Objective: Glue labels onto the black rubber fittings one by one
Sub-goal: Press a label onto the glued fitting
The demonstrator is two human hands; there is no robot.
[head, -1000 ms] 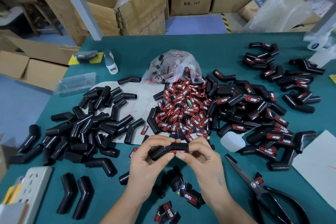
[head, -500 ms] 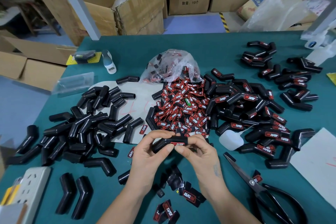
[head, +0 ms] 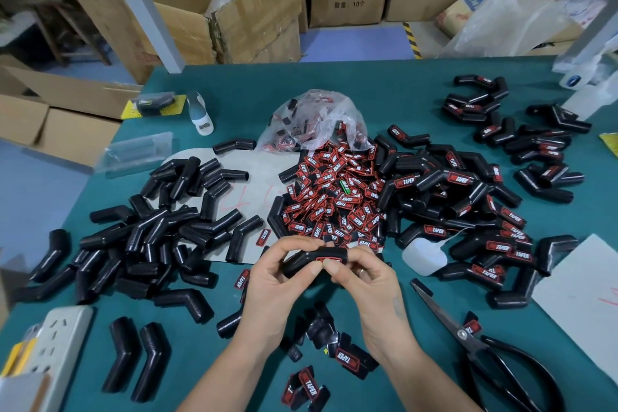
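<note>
Both hands hold one black bent rubber fitting (head: 302,260) just above the green table, near the front centre. My left hand (head: 274,281) grips its left end. My right hand (head: 363,278) pinches the right end, thumb pressing on a red-and-black label (head: 329,258) on the fitting. Behind the hands lies a heap of loose red labels (head: 334,204) spilling from a clear plastic bag (head: 311,120). Unlabelled fittings (head: 160,231) are piled to the left. Labelled fittings (head: 468,211) are piled to the right.
Black scissors (head: 468,338) lie at the front right beside a white sheet (head: 582,301). A small white glue bottle (head: 423,256) rests right of the hands. A power strip (head: 57,341) sits at the front left. Loose labels (head: 347,358) lie between my forearms. Cardboard boxes (head: 234,10) stand beyond the table.
The hands and fitting stay in almost the same place; the fingers have shifted slightly on the label.
</note>
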